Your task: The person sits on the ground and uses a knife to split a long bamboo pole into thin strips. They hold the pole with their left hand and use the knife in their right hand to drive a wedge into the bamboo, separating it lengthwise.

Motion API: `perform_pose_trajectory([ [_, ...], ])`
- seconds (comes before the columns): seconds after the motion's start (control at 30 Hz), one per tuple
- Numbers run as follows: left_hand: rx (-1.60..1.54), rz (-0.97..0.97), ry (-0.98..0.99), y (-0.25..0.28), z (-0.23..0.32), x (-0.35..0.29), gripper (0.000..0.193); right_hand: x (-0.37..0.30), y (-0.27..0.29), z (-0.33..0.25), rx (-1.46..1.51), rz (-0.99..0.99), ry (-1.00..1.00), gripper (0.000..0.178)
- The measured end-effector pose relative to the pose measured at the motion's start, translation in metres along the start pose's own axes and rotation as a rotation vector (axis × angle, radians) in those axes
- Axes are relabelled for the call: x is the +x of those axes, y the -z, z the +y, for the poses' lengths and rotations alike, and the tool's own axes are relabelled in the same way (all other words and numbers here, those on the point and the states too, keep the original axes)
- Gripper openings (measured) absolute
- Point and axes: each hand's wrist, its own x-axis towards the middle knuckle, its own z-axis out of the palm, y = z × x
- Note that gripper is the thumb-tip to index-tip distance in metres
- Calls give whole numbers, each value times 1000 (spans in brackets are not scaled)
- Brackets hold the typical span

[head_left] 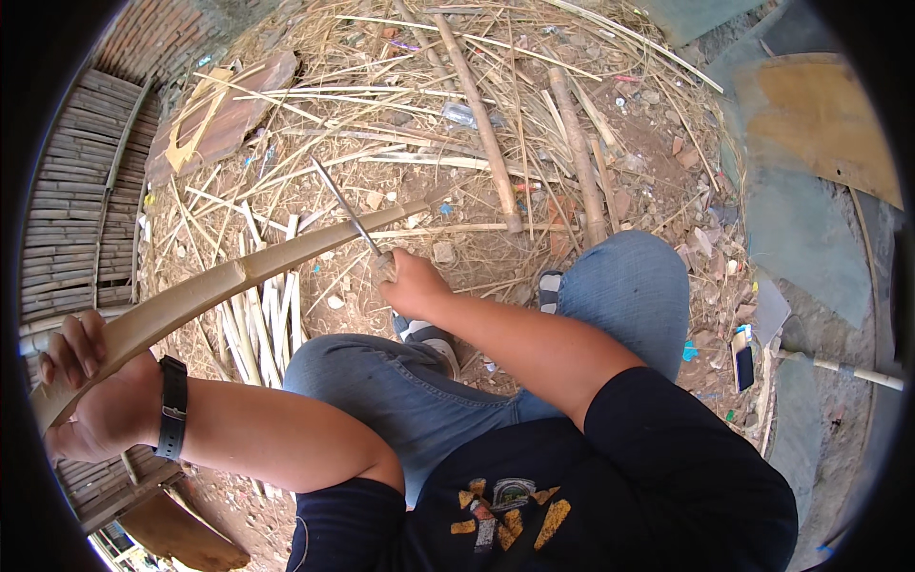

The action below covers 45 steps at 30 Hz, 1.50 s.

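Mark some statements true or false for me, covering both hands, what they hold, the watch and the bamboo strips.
1. The left hand grips a split bamboo piece. True.
2. The right hand is empty. False: the right hand holds a knife by its handle.
3. The knife crosses the split bamboo piece in this view. True.
4. The black wristwatch is on the right wrist. False: the black wristwatch is on the left wrist.
5. Pale bamboo strips lie on the ground to the left of the blue jeans. True.
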Motion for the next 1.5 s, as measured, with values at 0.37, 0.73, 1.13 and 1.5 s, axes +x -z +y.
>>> perform_pose_trajectory([
  [0.37, -15, -1, -58, -9, -7, -6, 32, 8, -4, 38, -76, 60, -55, 44],
  [0.73, 7, -1, -50, -17, -5, -8, 26, 7, 3, 18, -19, -2, -1, 52],
  [1.13, 29, 23, -79, -26, -9, -9, 28, 10, 2, 20, -19, -1, -21, 50],
  [1.5, 41, 19, -59, -23, -7, -9, 28, 13, 1, 13, 14, 43, 78, 43],
])
